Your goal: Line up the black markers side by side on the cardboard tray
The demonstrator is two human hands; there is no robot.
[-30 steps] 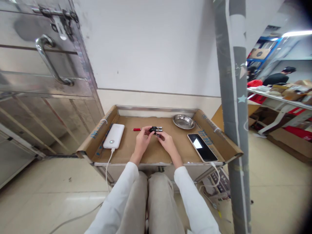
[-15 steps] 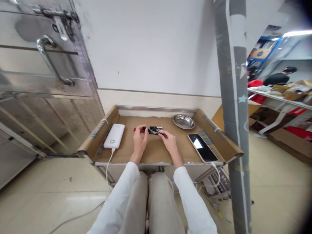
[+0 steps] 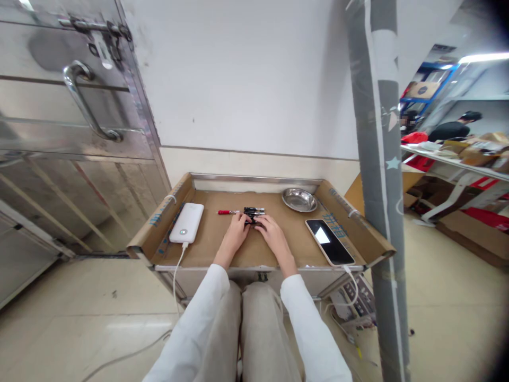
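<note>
A small black and silver part [image 3: 254, 211] lies on the cardboard-lined cart top [image 3: 207, 239]. Both hands meet at it. My left hand [image 3: 236, 229] has its fingertips curled against the part's left end. My right hand [image 3: 268, 231] pinches the part's near right side. A red-handled screwdriver [image 3: 225, 211] lies flat just left of the part, free of both hands. What exactly each hand grips on the part is too small to see.
A white power bank [image 3: 186, 222] with a cable lies at the left. A steel dish [image 3: 299, 199] sits at the back right, a phone [image 3: 329, 241] at the right. A grey pillar [image 3: 377, 175] stands right of the cart. A person sits far right.
My left hand let go of the red screwdriver, which now lies on the cart. Both hands have come down onto the small part.
</note>
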